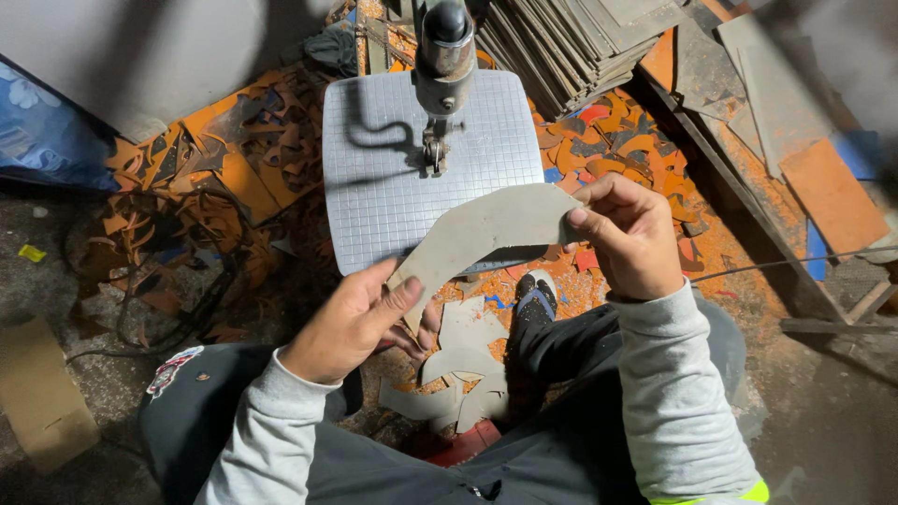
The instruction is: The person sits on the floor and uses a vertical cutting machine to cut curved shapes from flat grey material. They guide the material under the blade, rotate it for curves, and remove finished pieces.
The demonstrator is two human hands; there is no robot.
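At nine o'clock from me lies a heap of orange and dark offcuts (pixel 201 159) on the floor. My left hand (pixel 351 323) comes next, at about seven o'clock from the saw table; its thumb and fingers are pinched shut on the lower end of a curved grey sheet piece (pixel 482 234). That piece arcs up from my left hand across the near edge of the square gridded saw table (pixel 374 187), which sits at twelve o'clock with the saw head (pixel 444 51) above it. Below the piece, at six o'clock between my knees, grey cut scraps (pixel 458 374) lie on the floor. My right hand (pixel 631 234), at two o'clock, grips the upper end of the piece between thumb and fingers. Beyond it, at one o'clock, leans a stack of grey sheets (pixel 561 47).
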